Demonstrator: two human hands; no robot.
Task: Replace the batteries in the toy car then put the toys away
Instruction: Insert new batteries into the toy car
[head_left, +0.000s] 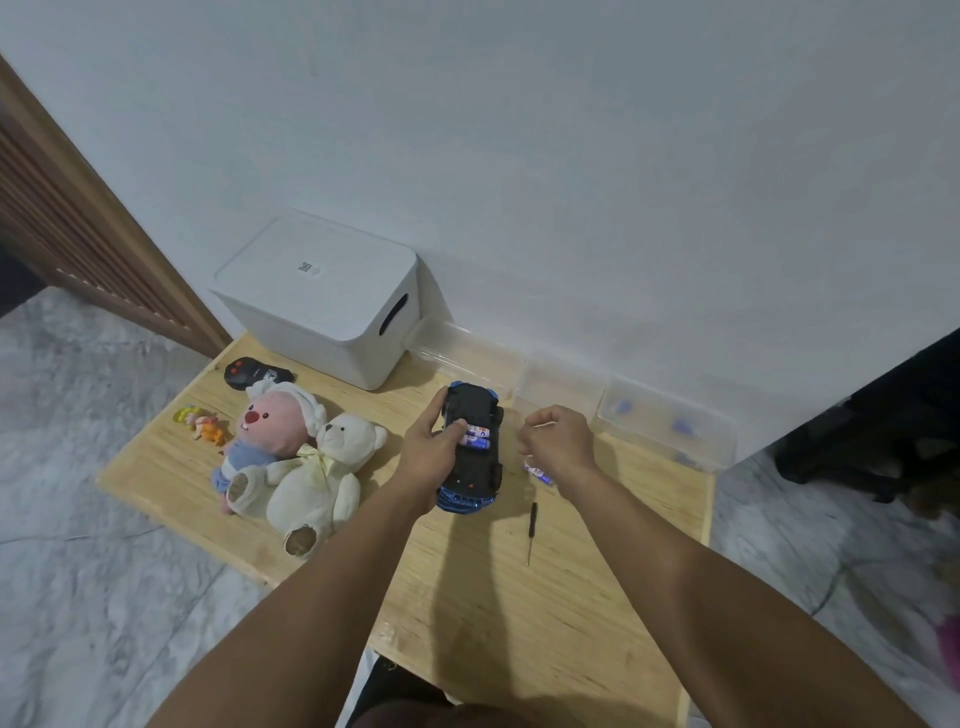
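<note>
A blue toy car (475, 470) lies upside down on the wooden table (488, 587), black underside up. Its battery bay is uncovered and shows two blue-and-white batteries (479, 436). My left hand (432, 447) grips the car's left side, thumb on the batteries. My right hand (558, 440) hovers just right of the car with the fingers curled; what it pinches is too small to make out. A loose battery (540, 474) lies on the table under that wrist. A small black screwdriver (531, 530) lies in front of it.
A white lidded storage box (322, 296) stands at the back left. Clear plastic bins (667, 428) line the wall at right. A pink plush (272, 431), a white teddy bear (324, 480), a small figurine (200, 423) and a black remote (254, 374) lie at left.
</note>
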